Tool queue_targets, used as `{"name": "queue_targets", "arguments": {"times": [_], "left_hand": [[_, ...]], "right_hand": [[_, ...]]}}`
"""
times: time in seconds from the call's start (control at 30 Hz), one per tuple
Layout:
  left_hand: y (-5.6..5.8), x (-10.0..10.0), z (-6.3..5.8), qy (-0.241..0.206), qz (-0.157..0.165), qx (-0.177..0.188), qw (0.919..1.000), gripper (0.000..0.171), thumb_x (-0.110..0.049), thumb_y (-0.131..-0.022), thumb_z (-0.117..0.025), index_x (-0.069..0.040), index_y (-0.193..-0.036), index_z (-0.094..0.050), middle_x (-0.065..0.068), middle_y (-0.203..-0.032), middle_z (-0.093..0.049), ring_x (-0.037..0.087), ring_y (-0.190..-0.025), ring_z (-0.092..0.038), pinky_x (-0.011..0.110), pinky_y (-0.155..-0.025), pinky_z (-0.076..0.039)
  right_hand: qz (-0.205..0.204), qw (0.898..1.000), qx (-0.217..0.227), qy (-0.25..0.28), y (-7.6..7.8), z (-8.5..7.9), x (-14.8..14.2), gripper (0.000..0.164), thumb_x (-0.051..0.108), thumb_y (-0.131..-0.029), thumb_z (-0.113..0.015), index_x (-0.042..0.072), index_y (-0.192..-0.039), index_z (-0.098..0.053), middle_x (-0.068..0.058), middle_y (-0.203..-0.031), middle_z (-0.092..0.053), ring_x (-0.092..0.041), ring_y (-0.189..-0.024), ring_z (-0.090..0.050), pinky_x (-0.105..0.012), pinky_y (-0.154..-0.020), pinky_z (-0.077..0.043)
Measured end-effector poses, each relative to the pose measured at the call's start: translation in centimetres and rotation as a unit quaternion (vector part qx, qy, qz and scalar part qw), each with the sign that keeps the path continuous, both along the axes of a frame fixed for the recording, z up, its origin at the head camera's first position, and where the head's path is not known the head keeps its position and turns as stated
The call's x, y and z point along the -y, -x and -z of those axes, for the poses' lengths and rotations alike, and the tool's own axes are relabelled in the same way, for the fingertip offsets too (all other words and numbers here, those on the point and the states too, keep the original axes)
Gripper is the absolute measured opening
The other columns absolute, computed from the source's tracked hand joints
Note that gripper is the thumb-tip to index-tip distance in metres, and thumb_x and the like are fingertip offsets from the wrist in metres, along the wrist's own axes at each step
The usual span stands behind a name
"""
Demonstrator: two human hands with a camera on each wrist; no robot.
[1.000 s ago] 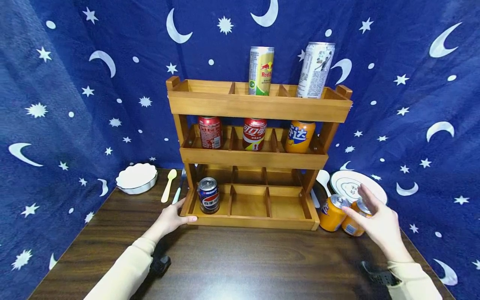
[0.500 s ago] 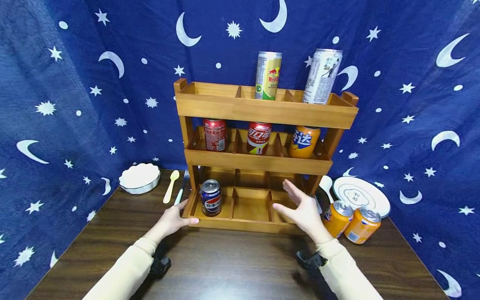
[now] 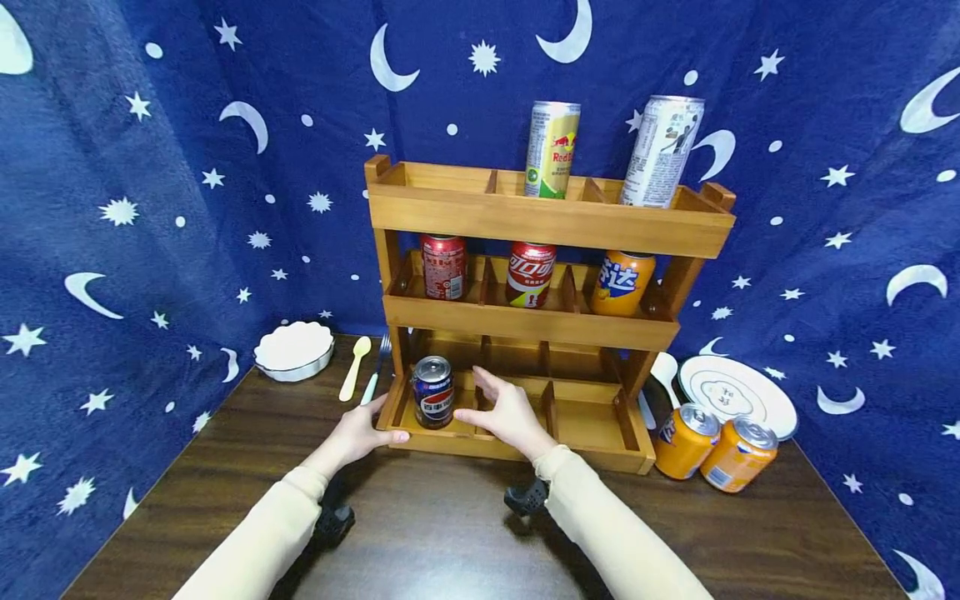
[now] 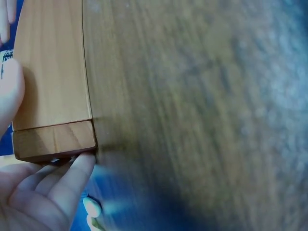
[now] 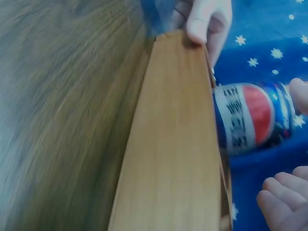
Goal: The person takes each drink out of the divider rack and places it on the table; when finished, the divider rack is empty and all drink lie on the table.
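Observation:
A three-tier wooden rack (image 3: 551, 227) stands on the table. My left hand (image 3: 357, 433) grips its lower left corner; in the left wrist view the thumb lies over the front board and the fingers press the end. A blue Pepsi can (image 3: 433, 393) stands upright in the bottom tier's left compartment. My right hand (image 3: 512, 417) reaches over the bottom tier just right of that can, fingers and thumb spread with nothing between them. In the right wrist view the thumb is at the Pepsi can's (image 5: 245, 115) top and the other fingers (image 5: 281, 197) are apart from it.
Red cola cans (image 3: 531, 275) and an orange Fanta can (image 3: 621, 283) fill the middle tier. A Red Bull can (image 3: 552, 150) and a tall white can (image 3: 662, 152) stand on top. Two orange cans (image 3: 738, 454), a plate (image 3: 780, 412) and a white spoon (image 3: 663, 367) lie right; a bowl (image 3: 294, 350) left.
My right hand has swept left from the orange cans beside the rack to the Pepsi can. The left hand keeps its grip on the corner. The head view has shifted slightly.

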State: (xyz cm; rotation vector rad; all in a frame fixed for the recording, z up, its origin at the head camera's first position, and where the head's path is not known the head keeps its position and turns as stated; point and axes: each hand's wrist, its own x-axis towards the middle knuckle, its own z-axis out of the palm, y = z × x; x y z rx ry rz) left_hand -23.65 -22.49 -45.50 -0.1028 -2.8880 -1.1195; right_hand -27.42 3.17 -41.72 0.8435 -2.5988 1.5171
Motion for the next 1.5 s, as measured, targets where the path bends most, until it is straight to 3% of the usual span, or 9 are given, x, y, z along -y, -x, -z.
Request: {"name": "queue_targets", "arguments": {"times": [0.2,0.4,0.5,0.67,0.9,1.07,1.23,1.37,1.5], "left_hand": [[0.5,-0.4,0.3,0.006,0.002,0.000,1.0000,0.086,-0.047,-0.063,-0.073,-0.004,-0.130,-0.041,0.020,-0.116,-0.056,0.033,-0.104,-0.055,0.046,-0.087,-0.041],[0.3,-0.8,0.5,0.002,0.002,0.003,1.0000,0.089,-0.049,-0.061,-0.073,-0.005,-0.131,-0.040,0.020,-0.117,-0.056,0.033,-0.103,-0.055,0.046,-0.086,-0.042],[0.2,-0.9,0.6,0.000,0.000,0.007,1.0000,0.088,-0.050,-0.061,-0.073,-0.007,-0.131,-0.041,0.018,-0.114,-0.058,0.030,-0.101,-0.057,0.044,-0.084,-0.043],[0.1,-0.8,0.8,0.003,-0.001,0.006,1.0000,0.087,-0.051,-0.062,-0.072,-0.009,-0.132,-0.040,0.016,-0.114,-0.059,0.027,-0.099,-0.057,0.042,-0.082,-0.044],[0.2,-0.7,0.7,0.007,-0.002,0.000,1.0000,0.089,-0.051,-0.062,-0.071,-0.008,-0.133,-0.039,0.020,-0.117,-0.056,0.030,-0.101,-0.056,0.043,-0.083,-0.044],[0.0,-0.5,0.5,0.013,-0.004,-0.001,0.9999,0.090,-0.052,-0.062,-0.071,-0.006,-0.132,-0.038,0.021,-0.117,-0.055,0.029,-0.099,-0.056,0.043,-0.081,-0.044],[-0.1,-0.5,0.2,0.011,-0.003,-0.001,0.9999,0.090,-0.051,-0.062,-0.071,-0.004,-0.132,-0.038,0.024,-0.118,-0.054,0.032,-0.101,-0.056,0.045,-0.083,-0.043],[-0.2,-0.4,0.1,0.013,-0.001,-0.008,0.9999,0.089,-0.049,-0.063,-0.071,-0.004,-0.132,-0.038,0.024,-0.118,-0.054,0.035,-0.102,-0.055,0.047,-0.084,-0.042],[-0.2,-0.1,0.3,0.014,-0.007,-0.004,0.9999,0.089,-0.050,-0.064,-0.070,-0.005,-0.133,-0.037,0.024,-0.118,-0.054,0.034,-0.102,-0.055,0.046,-0.083,-0.043]], "right_hand": [[0.011,1.000,0.014,0.003,1.0,0.6,2.7,0.082,0.033,-0.068,-0.074,0.002,-0.133,-0.036,-0.015,-0.129,-0.047,-0.025,-0.115,-0.049,-0.035,-0.094,-0.040],[0.052,0.996,-0.059,-0.036,1.4,1.8,4.2,0.068,0.039,-0.065,-0.074,0.010,-0.122,-0.050,-0.007,-0.106,-0.064,-0.018,-0.095,-0.061,-0.032,-0.082,-0.047],[0.058,0.995,-0.070,-0.047,1.3,2.2,4.6,0.063,0.040,-0.064,-0.075,0.010,-0.115,-0.053,-0.006,-0.099,-0.066,-0.018,-0.088,-0.062,-0.030,-0.077,-0.048],[0.063,0.995,-0.047,-0.064,1.6,2.9,4.9,0.061,0.035,-0.062,-0.077,0.011,-0.114,-0.053,-0.006,-0.099,-0.065,-0.018,-0.088,-0.062,-0.030,-0.079,-0.047],[0.084,0.993,-0.042,-0.073,2.1,2.9,5.3,0.053,0.038,-0.061,-0.077,0.012,-0.103,-0.059,-0.002,-0.093,-0.067,-0.013,-0.083,-0.063,-0.026,-0.076,-0.048],[0.102,0.992,-0.057,-0.049,1.9,3.2,5.4,0.052,0.038,-0.060,-0.077,0.014,-0.102,-0.060,0.000,-0.092,-0.067,-0.012,-0.083,-0.063,-0.025,-0.075,-0.048],[0.112,0.988,-0.107,-0.015,1.3,3.2,5.3,0.055,0.036,-0.060,-0.078,0.016,-0.107,-0.056,0.001,-0.097,-0.066,-0.012,-0.088,-0.062,-0.025,-0.076,-0.049],[0.107,0.984,-0.138,0.032,0.6,2.2,4.9,0.061,0.034,-0.061,-0.078,0.016,-0.113,-0.053,0.001,-0.103,-0.065,-0.011,-0.094,-0.061,-0.025,-0.079,-0.048],[0.084,0.984,-0.136,0.075,-0.3,0.6,3.9,0.065,0.035,-0.062,-0.078,0.018,-0.119,-0.050,0.000,-0.109,-0.062,-0.010,-0.099,-0.059,-0.025,-0.083,-0.047]]}}
